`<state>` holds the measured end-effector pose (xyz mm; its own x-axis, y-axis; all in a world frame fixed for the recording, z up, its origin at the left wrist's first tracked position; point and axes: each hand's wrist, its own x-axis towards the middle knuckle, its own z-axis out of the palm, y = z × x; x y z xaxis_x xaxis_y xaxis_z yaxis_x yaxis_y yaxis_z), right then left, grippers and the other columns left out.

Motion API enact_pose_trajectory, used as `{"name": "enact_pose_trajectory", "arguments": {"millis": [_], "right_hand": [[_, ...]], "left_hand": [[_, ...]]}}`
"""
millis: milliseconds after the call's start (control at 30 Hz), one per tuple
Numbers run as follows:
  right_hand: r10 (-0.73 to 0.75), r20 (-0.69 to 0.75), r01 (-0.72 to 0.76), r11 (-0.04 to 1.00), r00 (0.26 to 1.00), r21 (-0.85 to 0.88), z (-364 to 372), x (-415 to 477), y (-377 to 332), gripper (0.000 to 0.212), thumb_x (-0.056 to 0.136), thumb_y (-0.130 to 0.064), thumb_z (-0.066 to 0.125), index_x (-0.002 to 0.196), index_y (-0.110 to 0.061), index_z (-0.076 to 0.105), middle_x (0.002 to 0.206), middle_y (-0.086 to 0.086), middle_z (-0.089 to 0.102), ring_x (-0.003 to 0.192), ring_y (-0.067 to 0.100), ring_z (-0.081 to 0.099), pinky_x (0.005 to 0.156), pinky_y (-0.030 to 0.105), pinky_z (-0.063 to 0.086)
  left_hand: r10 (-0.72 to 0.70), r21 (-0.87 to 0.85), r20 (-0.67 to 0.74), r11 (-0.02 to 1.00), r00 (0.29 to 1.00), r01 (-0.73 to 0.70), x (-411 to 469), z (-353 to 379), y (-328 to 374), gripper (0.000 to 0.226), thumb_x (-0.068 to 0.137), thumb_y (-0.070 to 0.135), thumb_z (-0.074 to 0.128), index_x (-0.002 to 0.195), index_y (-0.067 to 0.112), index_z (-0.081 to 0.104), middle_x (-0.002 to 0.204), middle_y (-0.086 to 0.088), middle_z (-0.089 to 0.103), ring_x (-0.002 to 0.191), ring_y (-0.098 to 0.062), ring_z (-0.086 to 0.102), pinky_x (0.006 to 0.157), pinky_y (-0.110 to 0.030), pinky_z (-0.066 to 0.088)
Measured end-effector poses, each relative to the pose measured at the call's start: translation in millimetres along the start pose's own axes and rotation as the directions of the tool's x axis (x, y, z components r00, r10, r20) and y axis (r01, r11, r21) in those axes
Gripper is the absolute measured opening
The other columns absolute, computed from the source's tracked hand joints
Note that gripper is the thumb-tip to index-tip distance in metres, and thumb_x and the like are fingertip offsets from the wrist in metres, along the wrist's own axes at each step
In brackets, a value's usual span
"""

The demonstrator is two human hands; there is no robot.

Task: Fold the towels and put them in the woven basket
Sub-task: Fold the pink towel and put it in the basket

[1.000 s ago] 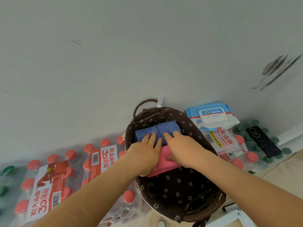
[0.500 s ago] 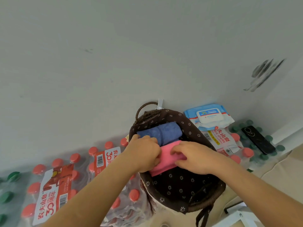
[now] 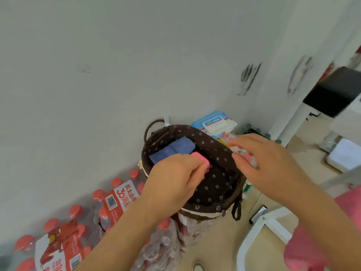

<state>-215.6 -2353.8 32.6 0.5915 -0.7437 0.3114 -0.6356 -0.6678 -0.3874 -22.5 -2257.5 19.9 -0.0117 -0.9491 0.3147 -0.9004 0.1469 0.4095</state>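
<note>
By the white wall (image 3: 117,75), left hand (image 3: 173,180) pinches pink towel (image 3: 201,158) inside basket (image 3: 214,145), right hand (image 3: 269,163) relaxed.

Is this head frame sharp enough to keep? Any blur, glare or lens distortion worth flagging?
Head view: the right hand and the dark tabletop at the right edge are smeared; the left hand, pink towel and blue towel in the woven basket read fairly clearly; the light is soft and even, with no glare.
</note>
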Motion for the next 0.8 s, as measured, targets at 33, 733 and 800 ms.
{"name": "enact_pose_trajectory", "arguments": {"millis": [33, 733, 800], "right_hand": [[0.040, -0.028, -0.040, 0.999, 0.999, 0.006, -2.9, -14.2, -3.8, 0.025, 0.089, -0.026, 0.057, 0.112, -0.024, 0.066, 0.112, -0.007, 0.063, 0.101, 0.014, 0.059, 0.084, 0.030, 0.047], [0.843, 0.026, -0.843, 0.535, 0.537, 0.063, 6.6, -301.1, 77.2, 0.069, 0.089, -0.024, 0.063, 0.146, -0.031, 0.025, 0.148, -0.003, 0.033, 0.127, 0.014, 0.044, 0.090, 0.020, 0.032], [0.854, 0.028, -0.848, 0.512, 0.520, 0.135, 13.3, -303.3, 96.2, 0.063, 0.091, -0.020, 0.060, 0.145, -0.028, 0.028, 0.146, -0.002, 0.038, 0.130, 0.014, 0.042, 0.093, 0.018, 0.030]], "left_hand": [[0.035, -0.027, 0.000, 0.999, 0.999, -0.035, -6.0, -0.6, 6.9, 0.020, 0.097, 0.033, 0.044, 0.080, 0.030, 0.054, 0.067, 0.015, 0.051, 0.069, -0.005, 0.045, 0.060, -0.029, 0.043], [0.563, -0.347, 0.428, 0.824, 0.707, -0.447, -47.0, 163.0, 136.3, 0.020, 0.092, 0.022, 0.047, 0.099, 0.027, 0.065, 0.086, 0.008, 0.059, 0.081, -0.011, 0.049, 0.066, -0.026, 0.040], [0.539, -0.367, 0.486, 0.840, 0.688, -0.399, -42.0, 191.1, 147.4, 0.022, 0.094, 0.022, 0.045, 0.102, 0.027, 0.066, 0.088, 0.009, 0.060, 0.081, -0.009, 0.048, 0.066, -0.024, 0.037]]}}
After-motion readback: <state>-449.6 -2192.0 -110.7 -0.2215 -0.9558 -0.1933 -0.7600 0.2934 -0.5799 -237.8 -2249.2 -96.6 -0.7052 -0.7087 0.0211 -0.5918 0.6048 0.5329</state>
